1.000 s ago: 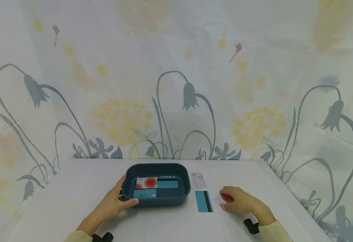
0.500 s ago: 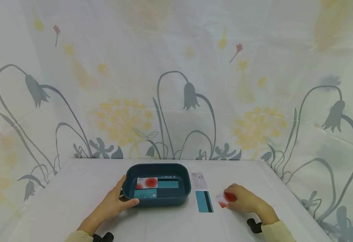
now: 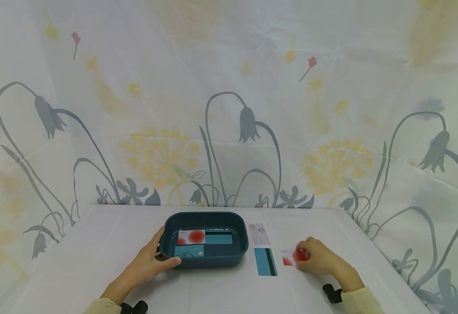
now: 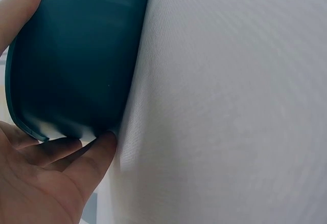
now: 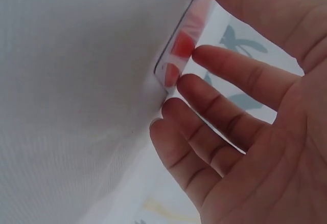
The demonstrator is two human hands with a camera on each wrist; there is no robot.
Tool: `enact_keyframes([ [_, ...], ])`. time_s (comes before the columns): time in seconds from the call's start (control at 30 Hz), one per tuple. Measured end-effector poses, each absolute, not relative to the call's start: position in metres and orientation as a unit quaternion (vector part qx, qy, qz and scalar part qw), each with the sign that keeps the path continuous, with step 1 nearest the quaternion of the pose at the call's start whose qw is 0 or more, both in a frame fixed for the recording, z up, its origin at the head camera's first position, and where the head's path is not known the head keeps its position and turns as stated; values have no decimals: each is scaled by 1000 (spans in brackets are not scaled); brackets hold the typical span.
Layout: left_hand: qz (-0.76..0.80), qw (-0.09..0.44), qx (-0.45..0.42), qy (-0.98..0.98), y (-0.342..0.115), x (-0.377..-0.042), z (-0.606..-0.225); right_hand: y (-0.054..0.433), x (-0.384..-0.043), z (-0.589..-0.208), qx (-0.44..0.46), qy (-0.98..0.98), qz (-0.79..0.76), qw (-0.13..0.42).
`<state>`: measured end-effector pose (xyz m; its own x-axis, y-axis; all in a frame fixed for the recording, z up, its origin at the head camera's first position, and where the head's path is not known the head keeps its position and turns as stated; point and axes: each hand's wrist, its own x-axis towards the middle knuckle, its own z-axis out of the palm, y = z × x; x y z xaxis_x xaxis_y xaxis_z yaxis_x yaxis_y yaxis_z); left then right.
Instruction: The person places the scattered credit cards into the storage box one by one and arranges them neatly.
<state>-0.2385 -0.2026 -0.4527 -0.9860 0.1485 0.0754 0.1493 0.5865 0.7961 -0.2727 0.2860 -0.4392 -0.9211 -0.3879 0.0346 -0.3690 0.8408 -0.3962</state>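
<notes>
Stretching beneath everything, a white-covered table (image 3: 205, 292) bears a rectangular teal container (image 3: 213, 263). The left hand (image 3: 147, 262) grips its left end; the right hand (image 3: 322, 260) pinches a red-spotted white card (image 3: 292, 257) between thumb and fingers, just right of a black-striped blue card (image 3: 265, 262).
</notes>
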Motion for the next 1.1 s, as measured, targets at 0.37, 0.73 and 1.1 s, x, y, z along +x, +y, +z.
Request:
enact_keyframes([
  [0.37, -433, 0, -82, -898, -204, -237, -450, 291, -279, -441, -166, 953, -247, 56],
  [0.73, -430, 3, -86, -899, -203, -236, -449, 288, -277, -439, -137, 956, -254, 53],
  [1.1, -444, -2, -72, -893, -201, -238, -452, 291, -281, -445, -117, 968, -218, 39],
])
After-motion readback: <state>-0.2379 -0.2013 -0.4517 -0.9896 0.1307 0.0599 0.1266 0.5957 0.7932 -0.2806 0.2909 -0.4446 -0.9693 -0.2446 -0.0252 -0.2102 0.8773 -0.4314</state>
